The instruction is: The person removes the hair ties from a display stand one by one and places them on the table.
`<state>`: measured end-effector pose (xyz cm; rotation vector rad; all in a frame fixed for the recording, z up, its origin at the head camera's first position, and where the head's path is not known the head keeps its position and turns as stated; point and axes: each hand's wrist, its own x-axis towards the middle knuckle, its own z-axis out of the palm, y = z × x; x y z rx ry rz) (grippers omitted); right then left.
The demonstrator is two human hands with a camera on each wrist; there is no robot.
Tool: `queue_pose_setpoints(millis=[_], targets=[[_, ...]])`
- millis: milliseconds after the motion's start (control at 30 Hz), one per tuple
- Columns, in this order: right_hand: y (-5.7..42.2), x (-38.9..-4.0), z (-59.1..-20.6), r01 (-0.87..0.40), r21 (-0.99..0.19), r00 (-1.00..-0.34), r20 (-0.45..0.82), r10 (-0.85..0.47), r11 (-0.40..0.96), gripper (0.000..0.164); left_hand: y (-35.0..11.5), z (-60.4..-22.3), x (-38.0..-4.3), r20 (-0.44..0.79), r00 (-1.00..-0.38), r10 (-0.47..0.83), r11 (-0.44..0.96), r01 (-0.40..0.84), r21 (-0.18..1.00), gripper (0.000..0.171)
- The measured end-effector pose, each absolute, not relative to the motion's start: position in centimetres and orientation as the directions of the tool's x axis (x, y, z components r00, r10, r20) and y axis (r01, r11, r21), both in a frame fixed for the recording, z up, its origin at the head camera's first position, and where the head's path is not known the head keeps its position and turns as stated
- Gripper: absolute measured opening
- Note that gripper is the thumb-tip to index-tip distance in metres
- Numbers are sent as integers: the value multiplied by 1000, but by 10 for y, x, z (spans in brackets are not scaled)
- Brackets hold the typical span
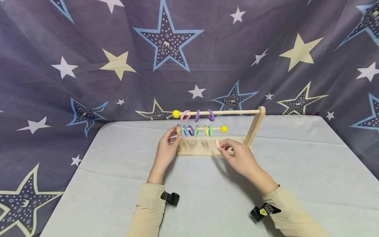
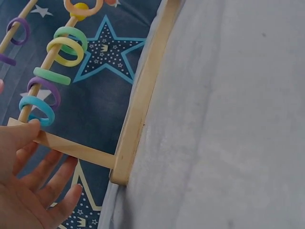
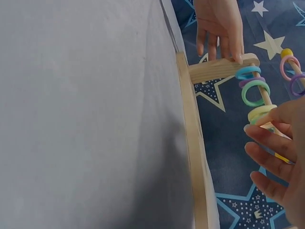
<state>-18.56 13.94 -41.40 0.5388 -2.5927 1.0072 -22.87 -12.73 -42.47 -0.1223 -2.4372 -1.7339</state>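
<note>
A wooden ring rack has a base (image 1: 193,152), a short post (image 2: 78,149) and a tall post (image 1: 255,126). My left hand (image 1: 167,148) grips the short post's top, thumb on the near side and fingers behind. On the lower rod hang a blue ring (image 2: 38,101), a purple ring (image 1: 191,131), two green rings and a yellow ring (image 2: 57,45). My right hand (image 1: 241,159) pinches a pale orange ring (image 2: 99,6) between thumb and forefinger. That ring appears near the yellow ball (image 1: 223,128) ending the rod; whether it encircles the rod, I cannot tell.
The upper rod (image 1: 234,112) carries a pink ring (image 1: 185,115) and two purple rings (image 1: 211,115), with a yellow ball (image 1: 176,114) at its left end. A grey cloth (image 1: 118,197) covers the table. Behind it hangs a star-patterned curtain (image 1: 207,75).
</note>
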Motion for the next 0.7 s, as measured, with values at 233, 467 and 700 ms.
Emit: queue_pose_setpoints(millis=[233,467,700], targets=[[128,-188,-414,-478,-547,-870,402,-285,687,6,-127,-422,-228,179,-984,-5,329,168,929,48],[114,-193,-417,-482,-530,-875,332,-352,698,6,-127,-423,-228,167,-986,-12,317,155,936,45],[98,-195,-421,-478,-541,-877,261,-403,691,9,-128,-425,-228,163,-987,-11,334,150,931,45]])
